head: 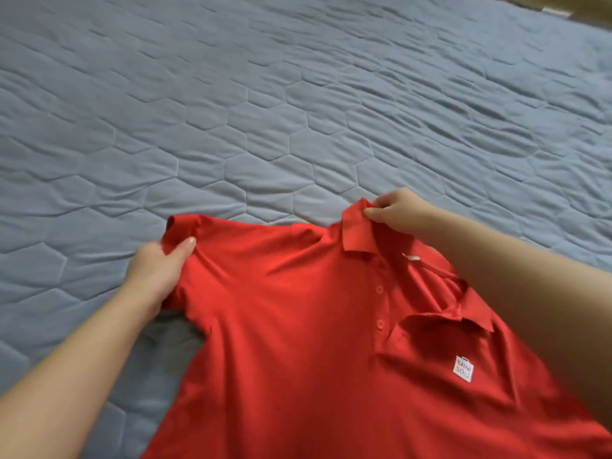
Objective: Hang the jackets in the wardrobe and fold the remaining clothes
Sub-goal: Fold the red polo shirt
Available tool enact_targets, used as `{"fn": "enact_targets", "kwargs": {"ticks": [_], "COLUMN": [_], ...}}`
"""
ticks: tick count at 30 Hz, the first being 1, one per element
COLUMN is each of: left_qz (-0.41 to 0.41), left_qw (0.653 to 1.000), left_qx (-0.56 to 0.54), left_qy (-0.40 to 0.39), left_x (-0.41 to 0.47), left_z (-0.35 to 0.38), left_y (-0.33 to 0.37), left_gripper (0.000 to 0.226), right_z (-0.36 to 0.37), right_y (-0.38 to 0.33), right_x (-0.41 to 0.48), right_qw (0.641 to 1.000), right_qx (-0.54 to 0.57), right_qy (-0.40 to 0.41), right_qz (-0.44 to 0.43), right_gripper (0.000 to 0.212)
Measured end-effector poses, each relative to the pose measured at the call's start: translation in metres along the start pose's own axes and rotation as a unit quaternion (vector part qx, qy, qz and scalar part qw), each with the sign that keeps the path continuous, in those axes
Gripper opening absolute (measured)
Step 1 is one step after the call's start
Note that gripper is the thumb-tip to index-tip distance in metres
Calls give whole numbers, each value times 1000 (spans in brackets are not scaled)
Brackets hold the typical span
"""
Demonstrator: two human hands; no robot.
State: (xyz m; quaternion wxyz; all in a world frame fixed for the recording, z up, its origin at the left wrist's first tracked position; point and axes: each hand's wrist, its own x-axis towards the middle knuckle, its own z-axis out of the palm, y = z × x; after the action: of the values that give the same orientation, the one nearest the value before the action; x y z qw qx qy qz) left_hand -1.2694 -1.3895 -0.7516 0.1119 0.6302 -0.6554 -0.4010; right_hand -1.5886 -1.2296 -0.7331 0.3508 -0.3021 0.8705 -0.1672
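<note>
A red polo shirt [298, 326] lies front side up across the near part of the bed, its buttons and a small white logo patch showing. My left hand [155, 273] grips the shirt's short sleeve at the left, thumb on top of the fabric. My right hand [397, 208] pinches the far collar tip between thumb and fingers, and my right forearm crosses over the shirt's right shoulder and hides it. The shirt's lower part runs out of the frame.
The blue quilted bedcover [265, 111] fills nearly the whole view, wrinkled toward the right. A strip of wooden floor [576, 8] shows past the bed's far right corner.
</note>
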Motion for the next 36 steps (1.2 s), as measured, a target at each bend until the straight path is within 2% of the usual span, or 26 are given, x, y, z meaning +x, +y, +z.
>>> {"fn": "enact_targets", "kwargs": {"ticks": [2, 4, 6, 7, 9, 11, 12, 13, 15, 17, 19, 22, 25, 27, 29, 30, 33, 34, 36], "left_qz": [27, 13, -18, -34, -71, -124, -148, -162, -159, -141, -140, -94, -71, -60, -59, -55, -34, -23, -17], "left_qw": [996, 996, 996, 997, 989, 940, 917, 909, 928, 942, 930, 928, 940, 950, 950, 949, 941, 939, 929], "left_qx": [81, 91, 87, 65, -73, -224, -253, -244, -153, -66, -14, 75, 130, 136, 147, 157, 200, 222, 283], "left_qy": [23, 1, -23, -41, -107, -224, -271, -296, -300, -296, -339, -352, -308, -276, -267, -268, -270, -262, -237], "left_x": [5, 9, 16, 18, 17, -7, -21, -34, -64, -89, -117, -166, -204, -220, -233, -238, -248, -251, -255], "left_z": [4, 12, 15, 14, 6, -13, -22, -31, -50, -60, -71, -84, -98, -105, -111, -113, -123, -128, -140], "left_y": [-18, -33, -30, -27, -23, -22, -25, -31, -46, -74, -107, -161, -189, -197, -201, -203, -212, -215, -220], "left_gripper": [33, 39, 49, 54, 54, 48, 43, 36, 22, 23, 27, 32, 14, 14, 17, 18, 22, 23, 26], "right_z": [10, 28, 40, 40, 30, 19, 16, 16, 27, 48, 78, 138, 182, 200, 213, 220, 239, 247, 260], "right_y": [8, 17, 19, 18, 21, 38, 50, 62, 76, 81, 87, 110, 127, 140, 150, 156, 161, 164, 170], "right_x": [6, 11, 14, 7, -24, -80, -111, -140, -193, -227, -265, -331, -388, -417, -446, -462, -513, -528, -553], "right_qw": [1000, 998, 994, 991, 979, 965, 959, 955, 950, 936, 917, 890, 867, 847, 828, 827, 826, 830, 850], "right_qx": [6, -40, -60, -59, -40, -57, -77, -83, -20, 56, 111, 157, 186, 209, 249, 276, 345, 347, 302], "right_qy": [26, 45, 83, 108, 184, 232, 238, 229, 218, 230, 233, 202, 193, 207, 178, 141, -13, -45, -46], "right_qz": [2, 12, 36, 52, 75, 110, 136, 170, 224, 261, 305, 378, 419, 442, 471, 469, 446, 434, 429], "right_gripper": [15, 19, 14, 19, 36, 47, 48, 49, 50, 52, 54, 59, 59, 57, 56, 52, 17, 10, 4]}}
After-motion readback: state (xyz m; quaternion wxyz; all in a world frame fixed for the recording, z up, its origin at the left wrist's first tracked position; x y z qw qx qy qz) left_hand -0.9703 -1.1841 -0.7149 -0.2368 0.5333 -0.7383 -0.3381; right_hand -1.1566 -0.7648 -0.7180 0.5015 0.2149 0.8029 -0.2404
